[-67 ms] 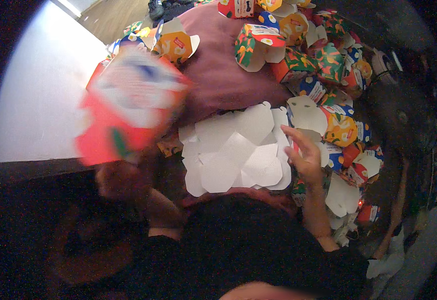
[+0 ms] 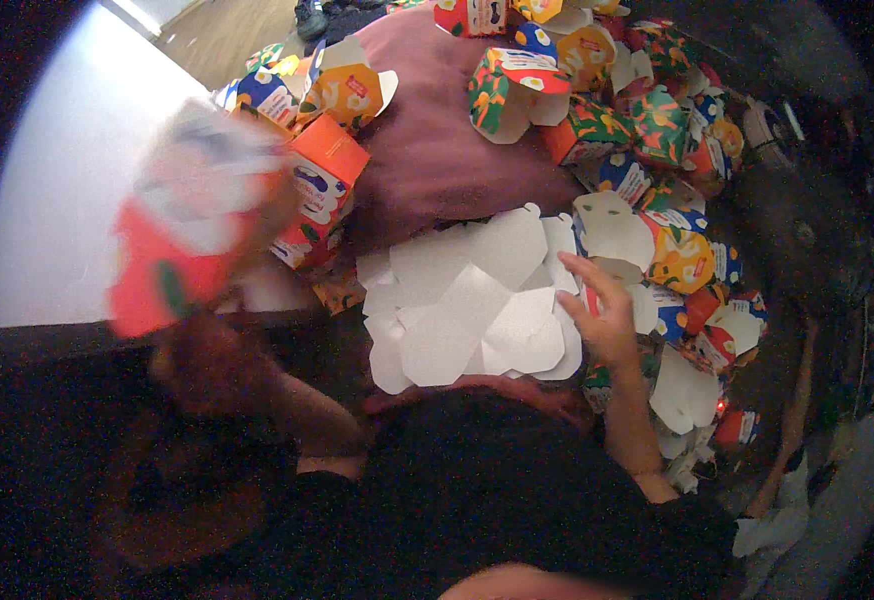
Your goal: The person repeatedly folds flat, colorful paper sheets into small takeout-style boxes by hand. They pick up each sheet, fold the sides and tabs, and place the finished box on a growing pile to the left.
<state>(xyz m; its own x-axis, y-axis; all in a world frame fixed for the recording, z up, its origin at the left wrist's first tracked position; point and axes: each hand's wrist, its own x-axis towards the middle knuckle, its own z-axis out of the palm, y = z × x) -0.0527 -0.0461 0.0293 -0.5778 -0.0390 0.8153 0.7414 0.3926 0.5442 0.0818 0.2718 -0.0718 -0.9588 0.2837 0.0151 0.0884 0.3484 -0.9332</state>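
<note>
A red and white paper carton (image 2: pixel 192 215), smeared by motion, is held up at the left by my left hand (image 2: pixel 217 365). The hand closes on its lower end; the fingers themselves are dark and blurred. Across my lap lies a stack of flat white carton blanks (image 2: pixel 457 300), plain side up, with rounded flaps. At the stack's right edge rests my right hand (image 2: pixel 605 305), fingers spread and holding nothing.
Several folded cartons in red, green, orange and blue heap up at the right, one being a green-patterned carton (image 2: pixel 502 95). More stand at the far left, among them an orange-red carton (image 2: pixel 327 170). A mauve cushion (image 2: pixel 447 130) lies ahead, a white surface (image 2: pixel 67 210) at left.
My left hand has moved left with the red and white carton, uncovering an orange-red carton behind it. The right hand has barely shifted.
</note>
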